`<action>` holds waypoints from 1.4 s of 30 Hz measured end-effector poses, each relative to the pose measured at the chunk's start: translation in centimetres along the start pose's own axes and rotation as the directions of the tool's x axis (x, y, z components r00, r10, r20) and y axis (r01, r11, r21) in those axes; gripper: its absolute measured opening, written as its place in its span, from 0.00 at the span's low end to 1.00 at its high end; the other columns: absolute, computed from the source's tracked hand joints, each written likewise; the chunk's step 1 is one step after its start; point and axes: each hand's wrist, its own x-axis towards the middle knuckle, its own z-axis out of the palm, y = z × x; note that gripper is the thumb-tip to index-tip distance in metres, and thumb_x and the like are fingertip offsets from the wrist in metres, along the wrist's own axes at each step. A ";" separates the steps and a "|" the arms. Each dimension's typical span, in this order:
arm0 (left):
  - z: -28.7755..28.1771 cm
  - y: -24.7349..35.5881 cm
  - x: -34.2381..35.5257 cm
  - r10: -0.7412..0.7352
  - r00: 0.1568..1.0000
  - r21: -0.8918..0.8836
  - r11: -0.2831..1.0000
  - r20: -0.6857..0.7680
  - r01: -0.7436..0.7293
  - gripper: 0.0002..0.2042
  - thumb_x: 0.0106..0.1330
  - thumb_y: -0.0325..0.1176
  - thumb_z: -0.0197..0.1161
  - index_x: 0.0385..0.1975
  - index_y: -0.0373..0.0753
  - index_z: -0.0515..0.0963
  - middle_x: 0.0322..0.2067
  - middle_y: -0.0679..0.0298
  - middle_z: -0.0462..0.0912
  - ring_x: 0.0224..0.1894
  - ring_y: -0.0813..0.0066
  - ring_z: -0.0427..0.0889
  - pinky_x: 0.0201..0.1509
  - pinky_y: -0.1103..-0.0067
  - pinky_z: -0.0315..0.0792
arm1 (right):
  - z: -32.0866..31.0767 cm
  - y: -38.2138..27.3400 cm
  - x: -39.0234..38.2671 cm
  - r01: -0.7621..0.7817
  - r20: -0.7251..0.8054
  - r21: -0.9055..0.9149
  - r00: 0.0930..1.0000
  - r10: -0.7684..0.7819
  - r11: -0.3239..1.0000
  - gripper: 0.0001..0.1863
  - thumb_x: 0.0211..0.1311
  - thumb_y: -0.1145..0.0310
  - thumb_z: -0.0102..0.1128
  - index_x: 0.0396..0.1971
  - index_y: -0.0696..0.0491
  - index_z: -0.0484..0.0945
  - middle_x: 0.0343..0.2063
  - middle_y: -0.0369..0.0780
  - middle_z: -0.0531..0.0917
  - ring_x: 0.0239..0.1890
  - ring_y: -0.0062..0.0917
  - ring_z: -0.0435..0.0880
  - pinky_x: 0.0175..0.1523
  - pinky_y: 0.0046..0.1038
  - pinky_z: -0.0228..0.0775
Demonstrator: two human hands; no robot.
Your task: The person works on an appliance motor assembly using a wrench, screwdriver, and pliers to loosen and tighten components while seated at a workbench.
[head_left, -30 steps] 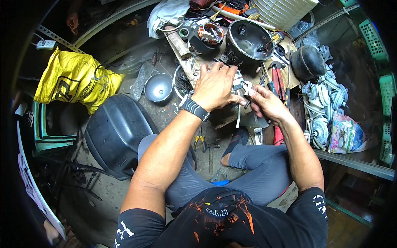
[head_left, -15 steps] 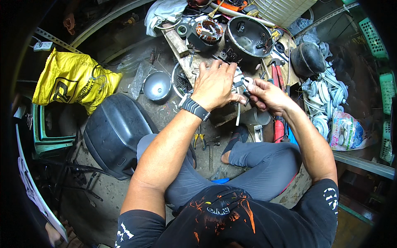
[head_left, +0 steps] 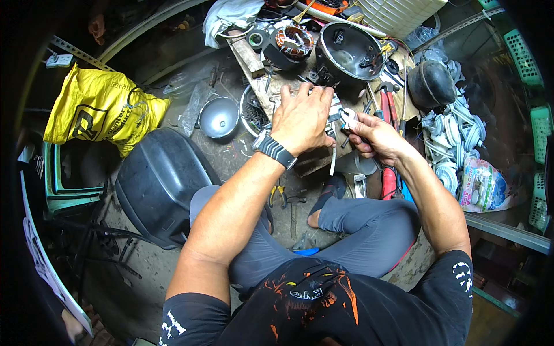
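Observation:
My left hand lies over a pale metal part on the wooden board, fingers curled across its far side and thumb toward me. Most of that part is hidden under the palm. In my right hand is a silver wrench, pinched between thumb and fingers, its head against the right side of the metal part. A thin white tube hangs below my left thumb. Beyond my hands sits a dark round motor housing, with a copper-wound stator left of it.
Red-handled cutters lie right of my right hand. Further right are a black bowl-shaped cover and a heap of white plastic parts. A metal bowl, black case and yellow sack stand left. Pliers lie between my legs.
My left thumb has drawn in slightly toward the palm. My right hand and the wrench have shifted a little to the right; both hands remain at the metal part.

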 end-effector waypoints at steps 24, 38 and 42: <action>-0.1 0.3 0.0 0.009 0.999 0.020 1.000 -0.035 -0.008 0.48 0.41 0.51 0.84 0.65 0.36 0.71 0.56 0.54 0.82 0.65 0.57 0.74 0.64 0.53 0.63 | 1.3 0.5 -0.2 0.031 -0.081 -0.042 0.996 -0.035 0.999 0.05 0.84 0.63 0.49 0.48 0.47 0.72 0.27 0.27 0.71 0.19 0.10 0.62 0.22 0.16 0.49; 0.3 0.3 -0.1 0.031 0.995 0.046 0.999 -0.093 -0.026 0.47 0.46 0.52 0.80 0.65 0.35 0.70 0.55 0.54 0.81 0.64 0.56 0.75 0.65 0.52 0.65 | -0.2 1.0 0.7 0.235 -0.031 -0.750 0.921 -0.389 0.618 0.13 0.85 0.60 0.47 0.45 0.56 0.70 0.27 0.35 0.75 0.29 0.20 0.75 0.36 0.30 0.72; 0.2 0.4 -0.1 0.033 0.996 0.036 0.999 -0.078 -0.030 0.47 0.46 0.52 0.80 0.66 0.33 0.69 0.56 0.52 0.80 0.65 0.55 0.74 0.69 0.51 0.63 | -0.4 -0.3 0.2 0.193 -0.008 -0.807 0.942 -0.337 0.558 0.15 0.82 0.61 0.49 0.46 0.61 0.70 0.33 0.53 0.83 0.39 0.48 0.87 0.46 0.45 0.75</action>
